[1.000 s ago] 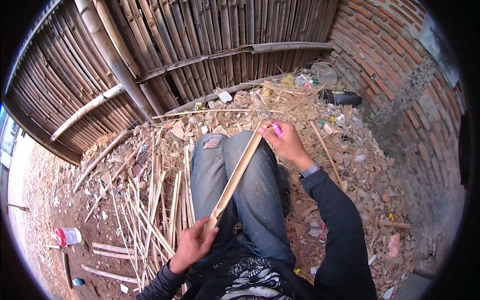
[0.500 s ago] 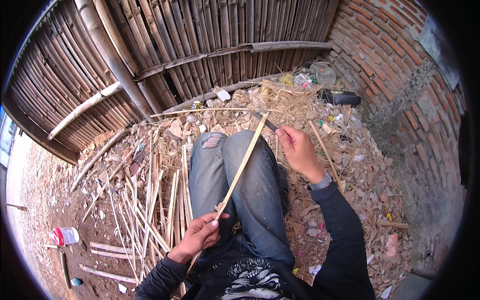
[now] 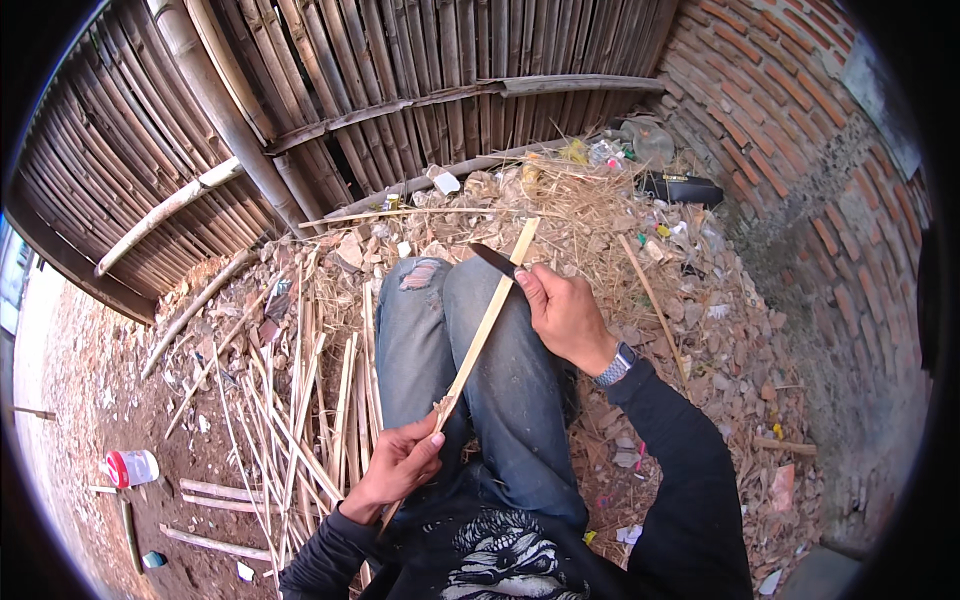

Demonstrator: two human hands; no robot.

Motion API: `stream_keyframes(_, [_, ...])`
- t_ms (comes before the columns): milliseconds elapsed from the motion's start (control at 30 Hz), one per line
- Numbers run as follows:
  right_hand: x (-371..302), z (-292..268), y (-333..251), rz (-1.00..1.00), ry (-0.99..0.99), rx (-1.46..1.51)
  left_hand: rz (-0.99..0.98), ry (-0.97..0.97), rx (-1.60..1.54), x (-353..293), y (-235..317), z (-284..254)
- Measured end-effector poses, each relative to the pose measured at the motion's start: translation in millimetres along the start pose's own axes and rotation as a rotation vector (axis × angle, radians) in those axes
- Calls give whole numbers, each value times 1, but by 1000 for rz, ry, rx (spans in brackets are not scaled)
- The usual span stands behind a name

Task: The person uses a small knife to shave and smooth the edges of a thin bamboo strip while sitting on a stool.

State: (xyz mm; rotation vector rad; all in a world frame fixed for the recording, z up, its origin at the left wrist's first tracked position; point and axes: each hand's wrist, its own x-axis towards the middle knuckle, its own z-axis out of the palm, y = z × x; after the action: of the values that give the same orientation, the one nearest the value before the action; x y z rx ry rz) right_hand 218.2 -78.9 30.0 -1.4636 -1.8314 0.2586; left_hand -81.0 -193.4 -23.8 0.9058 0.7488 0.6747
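Observation:
A long pale bamboo strip [image 3: 482, 335] slants across my jeans-clad thighs, its far end pointing up and away. Near its lower part, my left hand [image 3: 402, 465] is closed around it, thumb on top; a frayed bit of fibre sticks up just beyond the fingers. My right hand [image 3: 568, 315] grips a knife, its handle hidden in the fist. The dark knife blade [image 3: 493, 261] lies across the strip close to the far end, its tip pointing left.
Several split bamboo strips [image 3: 300, 430] lie heaped left of my legs. A white bucket with a red rim [image 3: 132, 468] stands far left. Ahead runs a bamboo fence [image 3: 420, 70], a brick wall [image 3: 800, 150] to the right. Rubble and straw [image 3: 560, 200] cover the ground.
My right hand has come nearer and to the left, bringing the knife blade down along the strip from its far end. The left hand has barely shifted.

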Motion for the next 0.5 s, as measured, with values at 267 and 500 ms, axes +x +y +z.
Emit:
stream_keyframes(267, [-2, -3, -21, 10, 38, 35, -32, -67, -128, 16, 12, 5])
stream_keyframes(500, [20, -8, 15, 53, 93, -118, -39, -112, -211, 27, 5, 5])
